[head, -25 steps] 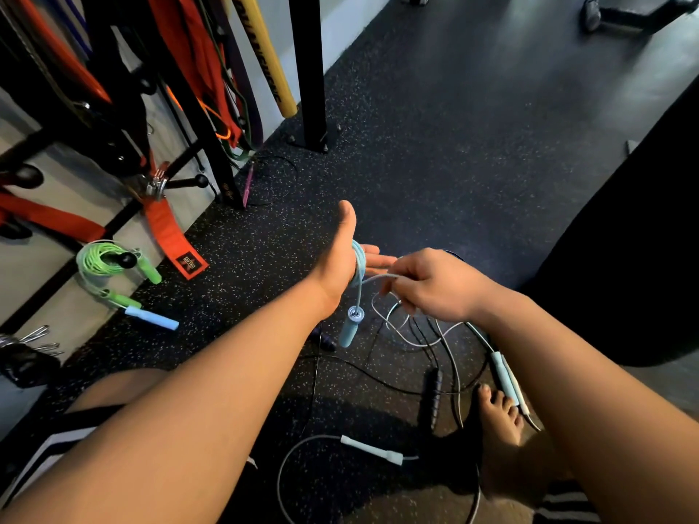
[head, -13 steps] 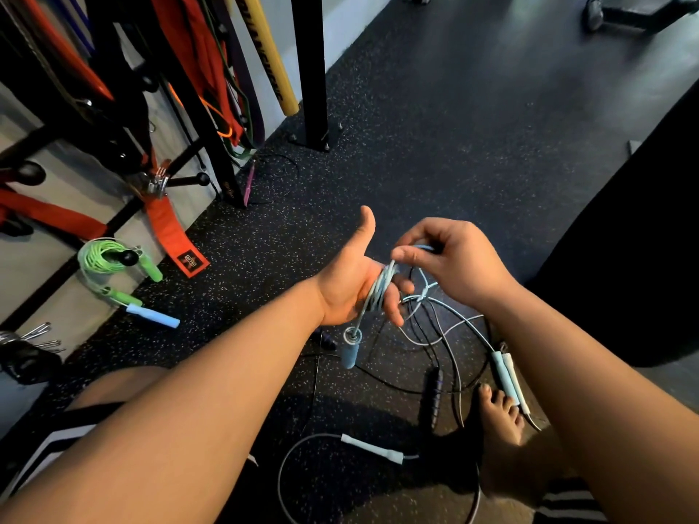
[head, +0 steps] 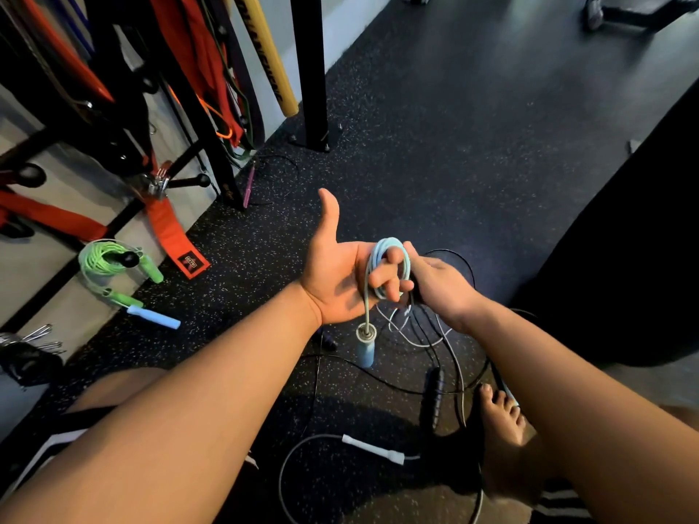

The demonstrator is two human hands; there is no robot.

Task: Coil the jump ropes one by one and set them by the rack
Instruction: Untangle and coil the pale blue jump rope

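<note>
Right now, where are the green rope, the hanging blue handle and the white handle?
green rope (head: 96, 259): head view, its coil
hanging blue handle (head: 365, 351): head view, its middle
white handle (head: 372, 449): head view, its middle

Pale blue jump rope (head: 391, 245) in loops round fingers (head: 386, 276) of left hand (head: 336, 281), handle (head: 365, 349) dangling below.

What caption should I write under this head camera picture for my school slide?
Coiling time: a light blue jump rope looped round the left hand, the right hand gripping it.
</note>
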